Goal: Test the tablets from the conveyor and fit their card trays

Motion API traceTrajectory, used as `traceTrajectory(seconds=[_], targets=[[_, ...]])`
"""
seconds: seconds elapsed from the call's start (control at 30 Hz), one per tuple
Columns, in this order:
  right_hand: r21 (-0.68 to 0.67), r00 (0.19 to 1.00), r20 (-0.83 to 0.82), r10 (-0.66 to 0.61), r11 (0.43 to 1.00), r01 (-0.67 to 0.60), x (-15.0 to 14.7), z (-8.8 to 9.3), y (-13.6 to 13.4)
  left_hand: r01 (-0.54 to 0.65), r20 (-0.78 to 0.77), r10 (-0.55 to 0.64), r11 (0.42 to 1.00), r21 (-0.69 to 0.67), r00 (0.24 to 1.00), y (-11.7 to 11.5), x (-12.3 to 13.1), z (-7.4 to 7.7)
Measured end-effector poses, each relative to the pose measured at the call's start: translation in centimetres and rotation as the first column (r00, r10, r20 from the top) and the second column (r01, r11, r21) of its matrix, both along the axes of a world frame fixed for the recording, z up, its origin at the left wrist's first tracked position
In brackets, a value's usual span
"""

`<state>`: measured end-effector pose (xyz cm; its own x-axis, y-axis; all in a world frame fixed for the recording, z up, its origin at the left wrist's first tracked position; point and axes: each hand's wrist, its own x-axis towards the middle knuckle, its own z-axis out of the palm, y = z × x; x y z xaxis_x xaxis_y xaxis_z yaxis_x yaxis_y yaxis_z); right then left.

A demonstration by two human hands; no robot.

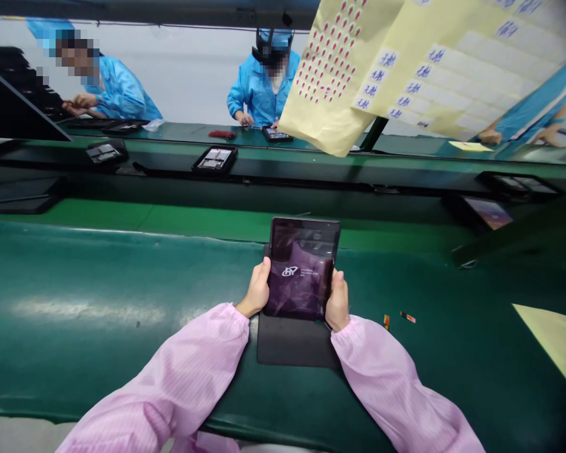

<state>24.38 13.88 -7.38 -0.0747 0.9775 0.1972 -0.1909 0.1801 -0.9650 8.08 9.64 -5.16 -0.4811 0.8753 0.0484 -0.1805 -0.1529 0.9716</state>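
Observation:
A tablet (302,292) is held tilted up between my two hands, its screen facing me with a white logo and small lettering on a dark purple background. My left hand (256,288) is closed on its left edge, thumb along the front. On the opposite edge, my right hand (338,303) grips in the same way. Under the tablet, on the green mat, lies a flat black pad or cover (292,343), partly hidden by the tablet. Two small orange-and-dark pieces (408,317) lie on the mat right of my right hand.
The green mat (99,277) spreads across the bench. Beyond it, black trays (216,160) with devices sit along a conveyor. Yellow sheets (339,82) hang at upper right; another yellow sheet (554,340) lies at right. Several people in blue work on the far side.

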Motion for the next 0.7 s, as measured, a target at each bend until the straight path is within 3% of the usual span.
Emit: traceTrajectory(seconds=[0.27, 0.7], targets=[[0.005, 0.999, -0.002, 0.035, 0.999, -0.035, -0.1, 0.5, 0.0, -0.012, -0.001, 0.012, 1.000, 0.017, 1.000, 0.1, -0.1, -0.2], [0.001, 0.999, 0.037, 0.027, 1.000, -0.027, -0.2, 1.0, -0.1, -0.032, -0.049, 0.030, 0.999, -0.038, 0.998, -0.1, -0.1, 1.0]])
